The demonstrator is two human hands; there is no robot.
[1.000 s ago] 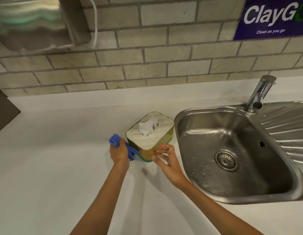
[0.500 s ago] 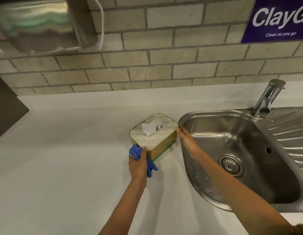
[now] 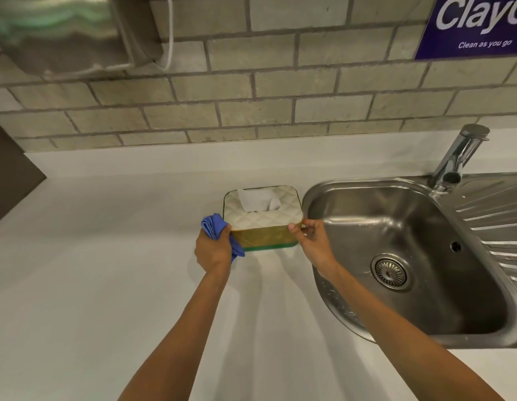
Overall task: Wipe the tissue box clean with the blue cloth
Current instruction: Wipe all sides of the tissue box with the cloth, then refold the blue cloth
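Note:
The tissue box has a quilted cream lid, gold sides and a green base, with a white tissue sticking out of the top. It stands on the white counter just left of the sink. My left hand grips the bunched blue cloth and presses it against the box's near left corner. My right hand pinches the box's near right corner with thumb and fingers.
A steel sink with a drain and a chrome tap lies right of the box, its rim almost touching it. A brick wall runs behind, with a steel dispenser at upper left and a blue sign at upper right.
The box has turned square to me. My right hand came from its far right side to the near right corner. My left hand with the cloth moved from the front face to the left corner.

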